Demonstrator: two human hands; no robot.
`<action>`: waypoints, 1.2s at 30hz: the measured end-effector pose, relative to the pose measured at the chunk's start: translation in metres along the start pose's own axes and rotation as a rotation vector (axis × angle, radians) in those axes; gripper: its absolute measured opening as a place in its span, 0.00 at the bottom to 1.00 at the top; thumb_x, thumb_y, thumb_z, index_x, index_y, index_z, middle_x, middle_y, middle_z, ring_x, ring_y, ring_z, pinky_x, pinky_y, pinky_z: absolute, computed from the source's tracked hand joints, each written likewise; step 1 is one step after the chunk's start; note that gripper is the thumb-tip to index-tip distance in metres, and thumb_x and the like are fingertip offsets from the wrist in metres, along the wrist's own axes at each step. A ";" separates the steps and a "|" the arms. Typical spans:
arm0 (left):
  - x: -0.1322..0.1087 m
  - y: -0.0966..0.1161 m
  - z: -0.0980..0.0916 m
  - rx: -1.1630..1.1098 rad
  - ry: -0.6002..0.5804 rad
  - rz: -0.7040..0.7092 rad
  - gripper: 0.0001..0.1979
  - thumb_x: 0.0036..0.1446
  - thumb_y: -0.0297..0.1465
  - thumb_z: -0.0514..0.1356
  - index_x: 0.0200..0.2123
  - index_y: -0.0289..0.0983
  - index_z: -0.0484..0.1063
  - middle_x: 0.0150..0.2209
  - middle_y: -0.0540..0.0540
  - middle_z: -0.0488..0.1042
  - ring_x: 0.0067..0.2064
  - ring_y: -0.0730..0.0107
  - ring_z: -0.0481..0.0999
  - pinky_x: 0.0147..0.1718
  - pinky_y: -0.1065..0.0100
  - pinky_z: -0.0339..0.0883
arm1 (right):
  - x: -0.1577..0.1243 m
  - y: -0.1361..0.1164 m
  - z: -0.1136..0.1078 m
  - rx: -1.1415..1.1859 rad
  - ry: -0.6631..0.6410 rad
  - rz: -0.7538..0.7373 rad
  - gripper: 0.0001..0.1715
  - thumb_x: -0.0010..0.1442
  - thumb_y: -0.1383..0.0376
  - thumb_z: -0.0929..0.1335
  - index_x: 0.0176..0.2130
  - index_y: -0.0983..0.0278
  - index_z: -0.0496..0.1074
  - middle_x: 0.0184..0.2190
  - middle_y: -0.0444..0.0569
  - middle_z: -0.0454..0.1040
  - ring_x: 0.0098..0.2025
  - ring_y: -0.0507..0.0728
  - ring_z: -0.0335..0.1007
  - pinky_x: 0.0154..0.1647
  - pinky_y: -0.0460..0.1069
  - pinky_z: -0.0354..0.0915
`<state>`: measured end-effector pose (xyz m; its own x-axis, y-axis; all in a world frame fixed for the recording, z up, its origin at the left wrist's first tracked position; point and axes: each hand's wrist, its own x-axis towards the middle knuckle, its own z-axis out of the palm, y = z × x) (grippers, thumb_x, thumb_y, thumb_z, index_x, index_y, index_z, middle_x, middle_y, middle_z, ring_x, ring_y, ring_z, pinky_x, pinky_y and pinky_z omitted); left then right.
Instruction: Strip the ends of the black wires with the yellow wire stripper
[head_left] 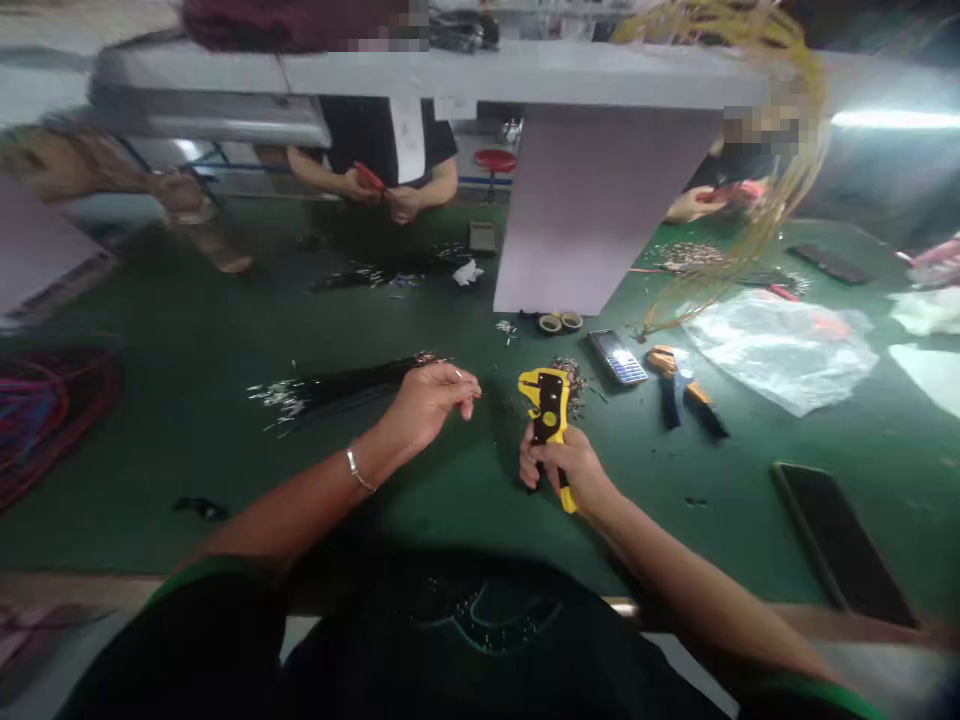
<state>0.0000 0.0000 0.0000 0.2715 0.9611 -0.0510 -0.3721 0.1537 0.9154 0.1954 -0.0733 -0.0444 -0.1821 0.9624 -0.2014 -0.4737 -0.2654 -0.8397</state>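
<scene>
My right hand [564, 466] is wrapped round the handles of a yellow and black wire stripper [548, 404], its jaws pointing away from me over the green table [225, 420]. My left hand [429, 400], with a bracelet at the wrist, hovers just left of the tool with fingertips pinched together; what they pinch is too thin to make out. A bundle of black wires with bare metal ends [337, 385] lies on the table beside and behind the left hand. A small heap of metal scraps [574, 378] sits just beyond the stripper's jaws.
An orange-handled crimping tool [679, 385], a small keypad phone [617, 357], two tape rolls [561, 322] and a clear plastic bag [780, 345] lie to the right. A dark smartphone [840, 545] rests near the front right edge. People work across the table, one holding a red tool [369, 177]. Coloured wires [45, 410] lie left.
</scene>
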 end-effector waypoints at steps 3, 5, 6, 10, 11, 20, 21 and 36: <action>0.004 -0.003 -0.004 -0.031 0.003 -0.068 0.08 0.39 0.26 0.70 0.21 0.30 0.74 0.25 0.45 0.76 0.20 0.75 0.71 0.22 0.69 0.62 | -0.005 -0.001 -0.003 -0.028 -0.055 0.014 0.10 0.43 0.71 0.70 0.30 0.65 0.68 0.20 0.41 0.69 0.18 0.51 0.63 0.19 0.49 0.63; 0.005 -0.002 -0.007 -0.038 -0.003 -0.081 0.07 0.41 0.26 0.69 0.22 0.30 0.74 0.25 0.45 0.76 0.21 0.75 0.71 0.23 0.70 0.62 | -0.006 0.001 -0.007 -0.064 -0.090 0.015 0.11 0.43 0.71 0.70 0.31 0.65 0.69 0.22 0.42 0.70 0.20 0.52 0.65 0.22 0.50 0.64; 0.006 -0.002 -0.009 -0.037 -0.006 -0.077 0.07 0.42 0.26 0.69 0.22 0.30 0.74 0.26 0.45 0.76 0.22 0.76 0.71 0.23 0.70 0.62 | -0.006 0.003 -0.009 -0.077 -0.110 0.007 0.11 0.43 0.70 0.71 0.31 0.65 0.69 0.22 0.42 0.70 0.20 0.52 0.66 0.22 0.50 0.64; 0.007 0.004 -0.014 -0.024 0.001 -0.021 0.06 0.44 0.25 0.69 0.23 0.31 0.74 0.28 0.45 0.76 0.24 0.76 0.71 0.25 0.70 0.63 | -0.004 0.010 -0.013 -0.195 -0.160 -0.008 0.13 0.44 0.70 0.71 0.33 0.65 0.69 0.25 0.44 0.71 0.23 0.53 0.66 0.26 0.51 0.65; 0.007 0.006 -0.015 -0.020 0.003 -0.009 0.05 0.44 0.25 0.68 0.24 0.31 0.75 0.28 0.45 0.76 0.24 0.76 0.71 0.25 0.70 0.63 | -0.005 0.010 -0.013 -0.234 -0.163 -0.001 0.14 0.44 0.70 0.71 0.34 0.65 0.69 0.25 0.44 0.71 0.24 0.53 0.66 0.27 0.51 0.65; 0.007 0.023 -0.018 0.038 0.041 0.103 0.06 0.43 0.27 0.69 0.26 0.32 0.76 0.28 0.45 0.76 0.25 0.76 0.71 0.27 0.68 0.65 | -0.023 -0.011 0.010 -0.924 -0.194 -0.174 0.15 0.51 0.64 0.67 0.41 0.64 0.67 0.32 0.47 0.71 0.31 0.55 0.67 0.32 0.50 0.63; 0.007 0.024 -0.019 0.045 0.037 0.121 0.06 0.44 0.28 0.69 0.26 0.32 0.77 0.29 0.45 0.77 0.25 0.76 0.71 0.27 0.68 0.65 | -0.024 -0.009 0.012 -1.039 -0.186 -0.200 0.16 0.51 0.65 0.67 0.42 0.64 0.67 0.32 0.47 0.71 0.31 0.55 0.67 0.33 0.50 0.63; 0.005 0.036 -0.023 0.042 -0.026 0.242 0.04 0.42 0.26 0.68 0.26 0.33 0.78 0.28 0.47 0.78 0.24 0.75 0.71 0.28 0.68 0.66 | -0.028 0.011 0.052 -1.882 -0.294 -0.237 0.16 0.52 0.65 0.68 0.43 0.66 0.71 0.39 0.54 0.73 0.41 0.61 0.67 0.41 0.51 0.60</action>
<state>-0.0330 0.0157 0.0238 0.2018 0.9624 0.1816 -0.3924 -0.0904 0.9153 0.1509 -0.1064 -0.0219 -0.4771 0.8722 -0.1080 0.8612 0.4395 -0.2552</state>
